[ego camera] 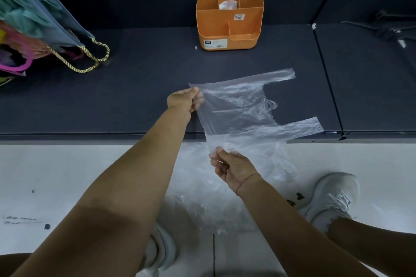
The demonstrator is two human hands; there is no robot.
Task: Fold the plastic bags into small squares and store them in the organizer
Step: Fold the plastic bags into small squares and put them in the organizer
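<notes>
both arms outstretched, left hand (183, 101), right hand (234, 167) pinching bag (243, 108)

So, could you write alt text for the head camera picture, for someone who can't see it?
The left hand and right hand each pinch a corner of a clear plastic bag, spread above a dark mat. Behind it stands an orange organizer with another bag inside; more clear bags lie on the floor.

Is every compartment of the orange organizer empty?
No, a whitish plastic bundle sits in the rear middle compartment of the orange organizer.
</notes>
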